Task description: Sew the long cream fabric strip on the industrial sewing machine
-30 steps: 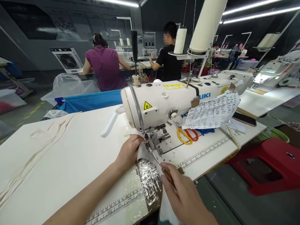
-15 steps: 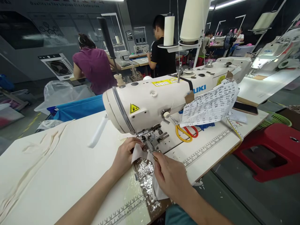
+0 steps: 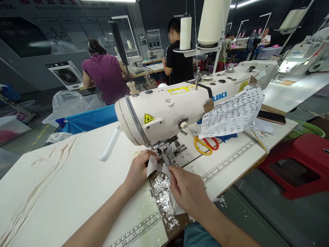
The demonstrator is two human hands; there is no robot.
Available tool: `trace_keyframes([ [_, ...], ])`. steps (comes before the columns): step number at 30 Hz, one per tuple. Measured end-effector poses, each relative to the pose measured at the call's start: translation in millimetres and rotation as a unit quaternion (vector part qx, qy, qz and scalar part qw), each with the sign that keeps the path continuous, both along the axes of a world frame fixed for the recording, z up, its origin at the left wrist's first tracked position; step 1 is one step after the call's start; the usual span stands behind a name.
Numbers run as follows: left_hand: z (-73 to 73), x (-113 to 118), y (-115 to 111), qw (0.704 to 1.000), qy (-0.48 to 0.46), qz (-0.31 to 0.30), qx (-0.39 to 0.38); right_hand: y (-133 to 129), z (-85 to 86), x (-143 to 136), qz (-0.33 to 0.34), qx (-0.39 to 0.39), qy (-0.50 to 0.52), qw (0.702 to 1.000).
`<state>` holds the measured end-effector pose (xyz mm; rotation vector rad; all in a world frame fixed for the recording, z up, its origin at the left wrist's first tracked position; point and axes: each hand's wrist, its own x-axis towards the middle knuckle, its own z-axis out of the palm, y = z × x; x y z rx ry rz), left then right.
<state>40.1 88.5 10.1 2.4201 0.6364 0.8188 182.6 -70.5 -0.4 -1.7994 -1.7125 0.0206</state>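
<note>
A white sewing machine (image 3: 154, 113) stands across the table, its needle area low at the centre. Just left of the needle area, my left hand (image 3: 138, 168) pinches the pale fabric (image 3: 153, 166) with its fingers pressed together. On the right side, my right hand (image 3: 189, 188) is closed by the presser area, fingertips together on a small item too hidden to name. More of the fabric hangs down beneath my right hand, over a shiny, film-covered brown strip (image 3: 164, 195).
Yellow-handled scissors (image 3: 203, 145) and red handles lie right of the needle area. A handwritten sheet (image 3: 231, 113) hangs on the machine. Pale fabric strips (image 3: 43, 181) lie at left. A red stool (image 3: 300, 164) stands right. Several people sit or stand beyond.
The view has shifted slightly, so the table and machine appear a little farther right. Both hands keep nearly the same place at the fabric.
</note>
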Motion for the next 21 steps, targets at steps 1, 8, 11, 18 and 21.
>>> trace_keyframes([
  [1, -0.1, -0.2, 0.3, 1.0, -0.002, -0.002, 0.003, 0.1, -0.2, 0.0, -0.002, -0.002, 0.0, 1.0],
  [8, -1.7, 0.0, 1.6, 1.0, -0.008, -0.005, 0.015, -0.5, -0.9, 0.5, 0.004, -0.006, 0.003, 1.0],
  [11, -3.6, 0.3, 0.5, 1.0, 0.0, 0.004, 0.028, -0.3, -1.4, 0.5, 0.006, -0.009, 0.002, 1.0],
  [18, -8.7, 1.1, -0.5, 0.996, 0.001, 0.0, 0.091, 1.5, 1.1, 0.2, 0.006, -0.024, -0.011, 1.0],
  [21, -8.3, 2.0, 0.2, 0.996, 0.011, 0.004, 0.09, 1.5, 2.5, 0.0, 0.014, -0.03, -0.019, 0.999],
])
